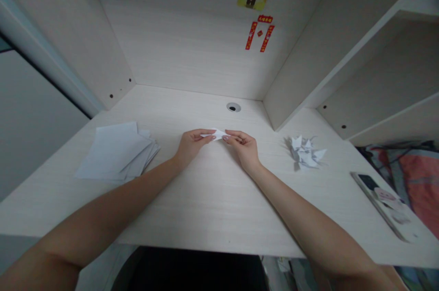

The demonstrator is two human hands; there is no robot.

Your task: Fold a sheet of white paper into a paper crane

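Observation:
A small piece of folded white paper (pixel 218 134) is pinched between both hands above the middle of the desk. My left hand (pixel 194 143) grips its left end between thumb and fingers. On the right end, my right hand (pixel 244 146) is closed in a similar pinch. The fingertips cover parts of the paper, so its full shape is hidden. To the left lies a loose stack of white paper sheets (pixel 113 151). Several folded white paper figures (pixel 306 152), with pointed tips, sit in a cluster on the right.
A phone (pixel 384 206) in a pale case lies near the desk's right edge. Behind the hands is a round cable hole (pixel 233 107) in the pale wooden desk (pixel 192 222). Panels enclose the back and sides. Reddish fabric (pixel 420 181) is beyond the right edge.

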